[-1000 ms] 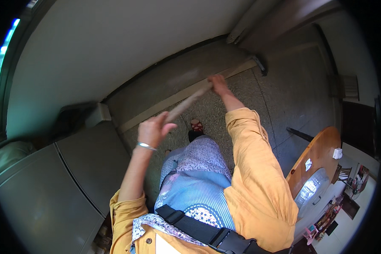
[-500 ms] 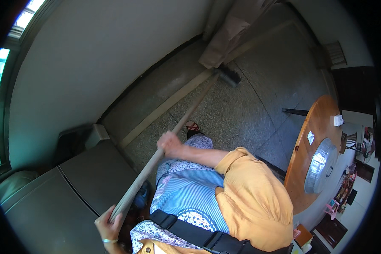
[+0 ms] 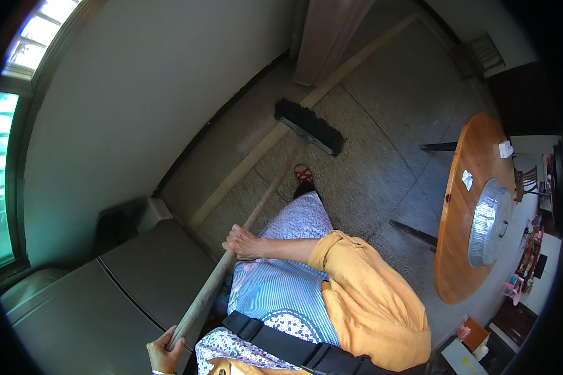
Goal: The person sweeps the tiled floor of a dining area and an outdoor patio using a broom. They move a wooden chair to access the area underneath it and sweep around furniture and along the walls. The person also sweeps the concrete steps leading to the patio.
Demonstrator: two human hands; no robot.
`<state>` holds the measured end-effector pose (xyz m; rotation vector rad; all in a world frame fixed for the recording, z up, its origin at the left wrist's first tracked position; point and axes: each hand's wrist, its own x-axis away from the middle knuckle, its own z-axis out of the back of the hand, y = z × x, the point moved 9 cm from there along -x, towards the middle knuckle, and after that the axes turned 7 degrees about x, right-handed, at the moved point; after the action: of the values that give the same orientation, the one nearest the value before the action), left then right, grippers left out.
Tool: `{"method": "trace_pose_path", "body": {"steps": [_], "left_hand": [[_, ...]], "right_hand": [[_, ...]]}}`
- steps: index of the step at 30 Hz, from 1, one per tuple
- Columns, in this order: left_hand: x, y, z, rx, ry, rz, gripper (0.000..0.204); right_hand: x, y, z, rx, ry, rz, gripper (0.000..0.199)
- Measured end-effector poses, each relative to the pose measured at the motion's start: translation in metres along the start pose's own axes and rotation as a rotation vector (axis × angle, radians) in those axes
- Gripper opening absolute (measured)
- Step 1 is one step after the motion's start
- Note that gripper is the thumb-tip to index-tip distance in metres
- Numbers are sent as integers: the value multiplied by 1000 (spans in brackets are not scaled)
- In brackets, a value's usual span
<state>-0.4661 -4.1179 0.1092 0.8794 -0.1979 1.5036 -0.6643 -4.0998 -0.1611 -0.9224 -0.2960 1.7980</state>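
A long-handled broom (image 3: 214, 278) with a pale wooden stick slants across my front. Its wide head of dark bristles (image 3: 316, 128) lies on the floor across a light strip, bristles facing away from me. Near the top end of the stick my left hand (image 3: 162, 353) is closed, the thumb along the wood. Lower down, my right hand (image 3: 242, 243) is wrapped around the handle in a fist. A sandalled foot (image 3: 303, 174) shows just short of the broom head.
On the right stands a round wooden table (image 3: 453, 262) bearing a shiny metal lid (image 3: 485, 222) and crumpled white tissue (image 3: 467, 180). A pinkish curtain (image 3: 328, 44) hangs by the wall ahead. A dark grey cabinet (image 3: 87, 306) is at lower left; a wooden chair (image 3: 485, 53) stands far right.
The broom head has come away from under the curtain, nearer to me and leftward, and turned so its full width shows. Both hands keep their grip. The foot appears farther forward.
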Motion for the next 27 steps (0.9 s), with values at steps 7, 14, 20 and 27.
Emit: {"method": "trace_pose_path", "body": {"steps": [7,14,20,27], "left_hand": [[-56,60,-43,6,-89,4,38],[-135,192,-126,534,-89,218,33],[-220,355,-204,60,-148,-265,39],[-331,507,-354,269,-407,-317,48]], "right_hand": [[-12,92,64,52,39,-79,20],[-14,267,169,205,-90,-206,17],[12,444,238,361,-111,-287,8],[65,671,347,686,-441,-678,17]]}}
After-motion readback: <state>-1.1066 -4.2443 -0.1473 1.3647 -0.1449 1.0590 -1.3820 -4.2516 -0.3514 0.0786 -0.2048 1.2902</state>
